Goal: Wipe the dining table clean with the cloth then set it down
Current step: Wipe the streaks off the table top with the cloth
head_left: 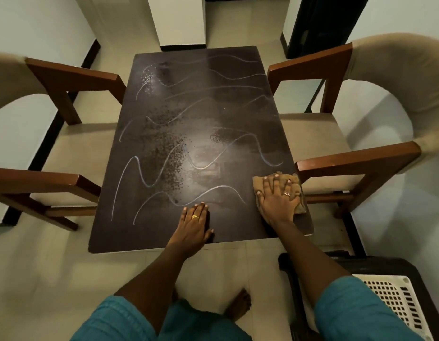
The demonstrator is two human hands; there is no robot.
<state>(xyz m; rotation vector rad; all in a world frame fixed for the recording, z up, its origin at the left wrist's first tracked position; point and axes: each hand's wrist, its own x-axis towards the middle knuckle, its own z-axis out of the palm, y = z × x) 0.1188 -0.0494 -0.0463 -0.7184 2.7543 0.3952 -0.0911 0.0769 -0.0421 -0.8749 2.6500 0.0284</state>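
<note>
The dark brown rectangular wooden counter (189,114) carried pale wavy streaks and speckled residue over most of its top, so the wiping looked barely begun and would go best in overlapping passes from the near right corner toward the far edge. Wooden armchairs with beige cushions (336,134) stood close on both sides, crowding the edges. The tan crumpled cloth (296,179) lay at the near right corner under the flat, spread right hand (278,198), gripping nothing, while the left hand (194,225) rested open and empty beside it.
</note>
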